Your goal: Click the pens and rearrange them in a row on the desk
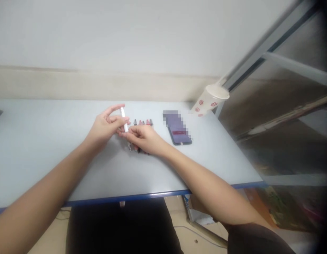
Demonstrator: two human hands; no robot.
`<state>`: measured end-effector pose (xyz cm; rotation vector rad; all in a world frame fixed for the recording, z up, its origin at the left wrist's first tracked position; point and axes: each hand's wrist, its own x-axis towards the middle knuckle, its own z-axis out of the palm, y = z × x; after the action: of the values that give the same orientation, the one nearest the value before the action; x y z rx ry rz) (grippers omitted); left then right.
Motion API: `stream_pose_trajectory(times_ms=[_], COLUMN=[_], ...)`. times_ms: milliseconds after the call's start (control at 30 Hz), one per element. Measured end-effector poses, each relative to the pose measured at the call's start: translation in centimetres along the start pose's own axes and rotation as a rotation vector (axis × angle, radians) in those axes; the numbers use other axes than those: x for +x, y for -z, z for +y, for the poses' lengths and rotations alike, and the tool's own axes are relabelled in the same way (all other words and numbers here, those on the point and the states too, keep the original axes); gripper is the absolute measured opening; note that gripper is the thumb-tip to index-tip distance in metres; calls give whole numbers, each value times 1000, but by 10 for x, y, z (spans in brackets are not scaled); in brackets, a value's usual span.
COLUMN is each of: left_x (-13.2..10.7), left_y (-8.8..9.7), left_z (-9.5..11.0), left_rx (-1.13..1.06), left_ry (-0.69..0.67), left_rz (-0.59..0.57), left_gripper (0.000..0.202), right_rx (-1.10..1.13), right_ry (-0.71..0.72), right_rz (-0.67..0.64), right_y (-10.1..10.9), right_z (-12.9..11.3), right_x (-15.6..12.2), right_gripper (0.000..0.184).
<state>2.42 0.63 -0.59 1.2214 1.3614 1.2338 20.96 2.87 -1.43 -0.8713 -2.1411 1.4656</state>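
Note:
A slim white stick (124,119), shaped like a pen or marker, is held nearly upright above the table. My left hand (106,123) grips it between thumb and fingers, with the index fingertip at its top end. At the lower end, my right hand (145,137) pinches it with thumb and fingers. Several pens (143,122) with black and red tips lie side by side on the table, mostly hidden behind my right hand. Beneath the hands a small shiny piece (130,147) shows, too small to name.
A phone (178,128) lies right of the pens, its screen partly blurred. Near the back right corner a white cup (209,100) with red flower prints leans in view. The pale table (47,141) has a blue front edge. On the right stands a metal-framed rack (287,65).

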Motion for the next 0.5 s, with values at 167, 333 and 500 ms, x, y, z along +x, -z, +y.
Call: stream_pose_trajectory(times_ms=[167, 333, 500], left_x=[-1, 8, 9], left_y=[1, 13, 14], left_z=[0, -14, -18], left_rx=[85, 214, 224], left_ry=[-4, 46, 31], left_rz=[9, 56, 76], left_gripper=[75, 54, 54], right_rx=[-133, -706, -982], right_ry=[-9, -159, -348], right_rz=[41, 296, 166], right_y=[15, 47, 55], right_z=[-5, -14, -23], right_x=[-1, -8, -15], right_gripper=[47, 34, 41])
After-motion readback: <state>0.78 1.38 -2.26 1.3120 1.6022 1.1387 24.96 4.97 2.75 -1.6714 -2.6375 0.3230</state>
